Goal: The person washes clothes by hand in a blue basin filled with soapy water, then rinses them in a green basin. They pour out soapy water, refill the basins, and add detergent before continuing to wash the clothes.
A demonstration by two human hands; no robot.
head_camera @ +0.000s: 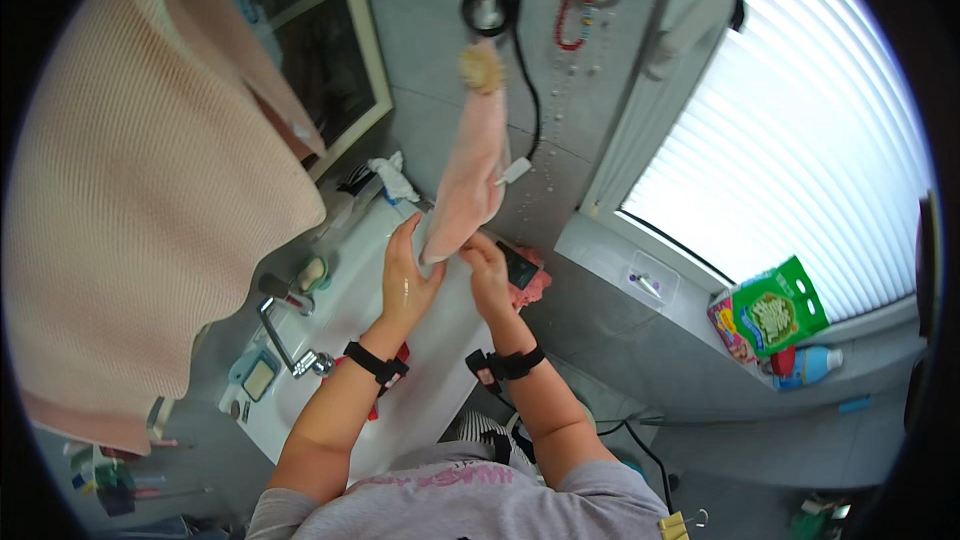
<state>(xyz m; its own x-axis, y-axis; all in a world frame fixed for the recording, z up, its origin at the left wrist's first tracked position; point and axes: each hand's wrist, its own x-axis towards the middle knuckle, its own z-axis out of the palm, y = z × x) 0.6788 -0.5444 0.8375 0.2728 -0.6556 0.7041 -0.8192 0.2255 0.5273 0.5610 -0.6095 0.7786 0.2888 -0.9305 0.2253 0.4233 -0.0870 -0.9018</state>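
Observation:
A pink hand towel (469,172) with a pale, fluffy yellowish top hangs below a round black hook (486,9) on the tiled wall. My left hand (409,281) is at the towel's lower left edge, its fingers and thumb spread apart. On the other side, my right hand (489,270) has bent fingers against the towel's bottom end; whether they grip the cloth is not plain. Both hands are above the white washbasin (442,337). Under my left forearm, something red (373,412) shows in the basin, mostly hidden.
A chrome faucet (304,360) and a soap dish (260,379) are on the left. A large peach towel (172,165) hangs beside the mirror cabinet (322,37). The windowsill holds a green package (776,311) and a blue bottle (810,367). Bead necklaces (577,7) hang on the wall.

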